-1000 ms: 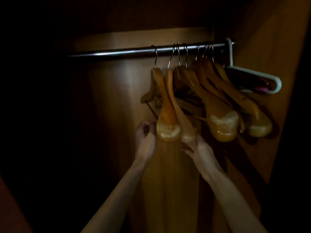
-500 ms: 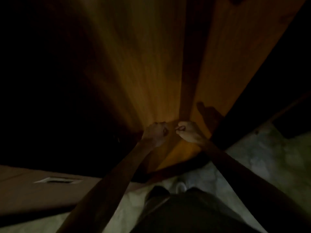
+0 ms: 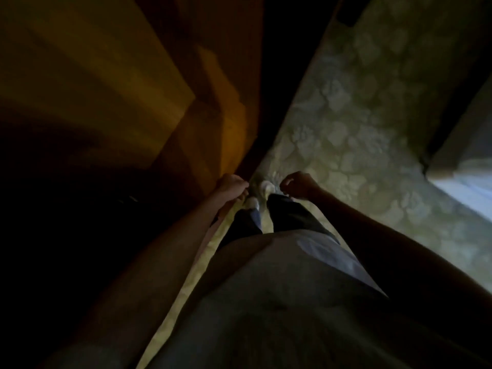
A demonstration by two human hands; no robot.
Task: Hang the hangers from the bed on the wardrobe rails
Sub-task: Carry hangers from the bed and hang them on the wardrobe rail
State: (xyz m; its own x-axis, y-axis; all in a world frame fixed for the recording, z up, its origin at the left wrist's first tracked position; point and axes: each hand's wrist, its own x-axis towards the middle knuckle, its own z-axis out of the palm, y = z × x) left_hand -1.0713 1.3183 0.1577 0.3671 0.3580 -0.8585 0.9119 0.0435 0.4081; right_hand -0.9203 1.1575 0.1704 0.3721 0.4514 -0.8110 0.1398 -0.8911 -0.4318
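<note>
Pale shirt [image 3: 306,302] nearest, dark trousers, white shoes [image 3: 259,194] below.
Left hand [image 3: 232,185] and right hand [image 3: 298,185]: fingers loosely curled, nothing held, both low by legs.
Wardrobe panel [image 3: 133,89] on left, patterned floor [image 3: 372,115] on right.
Hangers, bed, rail: not in view.
Step, prob.: between trips. Next: turn to bed, pick next hanger.

Amber-brown wood wardrobe [image 3: 106,83], pale floor [image 3: 359,115] with a blotchy floral pattern, white shoes [image 3: 267,186], dark trousers [image 3: 290,214].
</note>
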